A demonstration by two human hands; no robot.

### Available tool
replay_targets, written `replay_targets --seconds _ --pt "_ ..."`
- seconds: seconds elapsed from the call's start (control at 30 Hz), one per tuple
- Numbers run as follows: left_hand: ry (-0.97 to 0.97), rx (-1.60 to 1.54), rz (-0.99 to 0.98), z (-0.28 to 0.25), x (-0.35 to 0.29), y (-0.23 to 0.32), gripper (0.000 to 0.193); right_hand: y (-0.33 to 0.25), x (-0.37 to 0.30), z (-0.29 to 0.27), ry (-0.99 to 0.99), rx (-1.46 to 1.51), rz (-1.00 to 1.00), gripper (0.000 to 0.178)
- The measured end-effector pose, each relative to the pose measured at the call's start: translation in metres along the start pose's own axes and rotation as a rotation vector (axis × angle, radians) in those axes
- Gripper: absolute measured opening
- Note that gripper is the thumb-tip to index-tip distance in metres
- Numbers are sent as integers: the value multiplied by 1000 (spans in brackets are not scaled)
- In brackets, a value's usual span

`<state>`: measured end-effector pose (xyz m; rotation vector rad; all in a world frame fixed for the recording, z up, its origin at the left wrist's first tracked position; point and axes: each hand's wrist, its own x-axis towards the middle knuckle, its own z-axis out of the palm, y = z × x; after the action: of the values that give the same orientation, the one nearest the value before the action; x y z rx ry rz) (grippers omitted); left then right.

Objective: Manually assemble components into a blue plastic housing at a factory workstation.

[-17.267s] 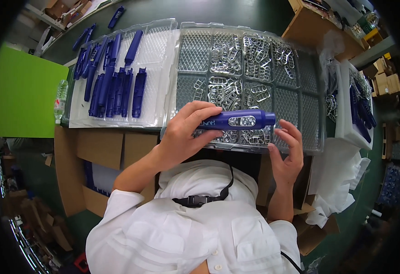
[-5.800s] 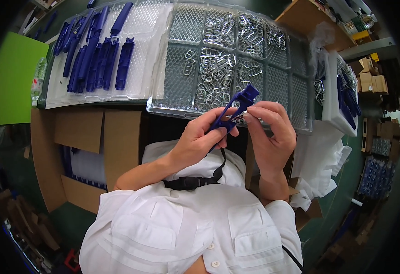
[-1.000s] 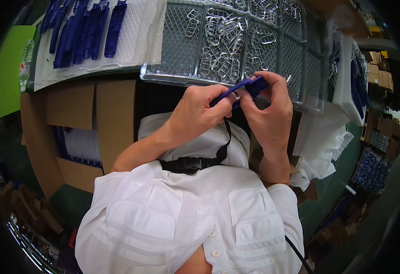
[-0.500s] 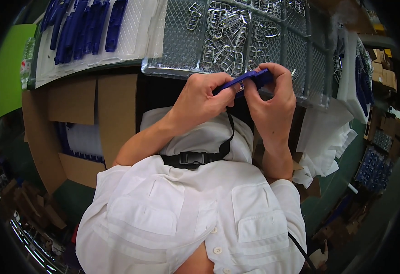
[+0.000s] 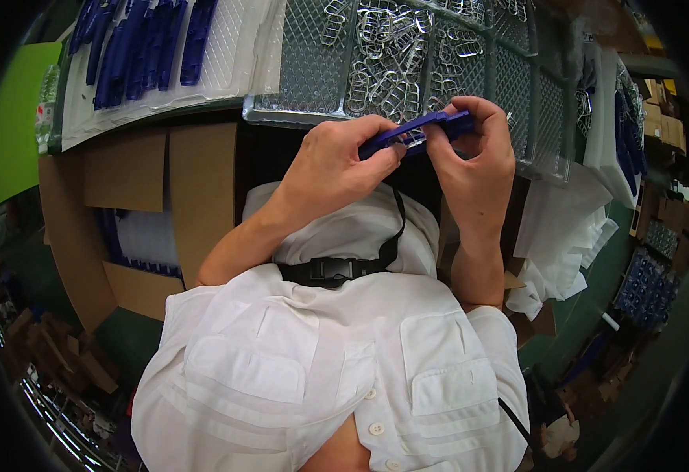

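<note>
Both my hands hold one long dark-blue plastic piece [image 5: 418, 123] in front of the tray's near edge. My left hand [image 5: 330, 161] pinches its left end between thumb and fingers. At the other end, the thumb and curled fingers of my right hand [image 5: 476, 165] grip it. A small shiny bit shows along the piece near my left fingertips, too small to make out. Beyond my hands, many loose wire-like metal clips [image 5: 387, 39] lie in a clear compartmented tray [image 5: 289, 114]. To its left, several similar blue pieces [image 5: 195, 43] rest on a white textured sheet [image 5: 238, 47].
Below the table's left part stands an open cardboard box [image 5: 124, 169] holding blue pieces and white packing. White foam sheets [image 5: 557, 224] hang at the right, near a white stack [image 5: 608, 141] with more blue pieces. A plastic bottle [image 5: 47, 110] stands far left. Another person [image 5: 561, 434] appears lower right.
The blue piece now lies at a flatter angle, with more of its side showing. My left hand has shifted slightly left, and my right hand slightly up and right. Both still grip it.
</note>
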<state>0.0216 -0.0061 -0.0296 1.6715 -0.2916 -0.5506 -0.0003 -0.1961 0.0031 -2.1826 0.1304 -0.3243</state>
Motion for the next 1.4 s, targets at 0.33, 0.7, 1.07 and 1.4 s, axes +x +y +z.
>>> replay_targets --seconds 0.33,0.7,1.07,1.4 --pt "37 -119 -3 6 -5 0 16 10 -1 -7 -398 526 205 31" --pt "-74 -252 -16 3 -3 2 22 9 4 -10 -310 653 221 28" --pt "1 -449 23 4 5 -13 20 -9 -17 -1 199 -13 -160 45" --pt "-79 -636 -11 8 6 -14 16 -1 -20 -3 155 -207 -410 37"
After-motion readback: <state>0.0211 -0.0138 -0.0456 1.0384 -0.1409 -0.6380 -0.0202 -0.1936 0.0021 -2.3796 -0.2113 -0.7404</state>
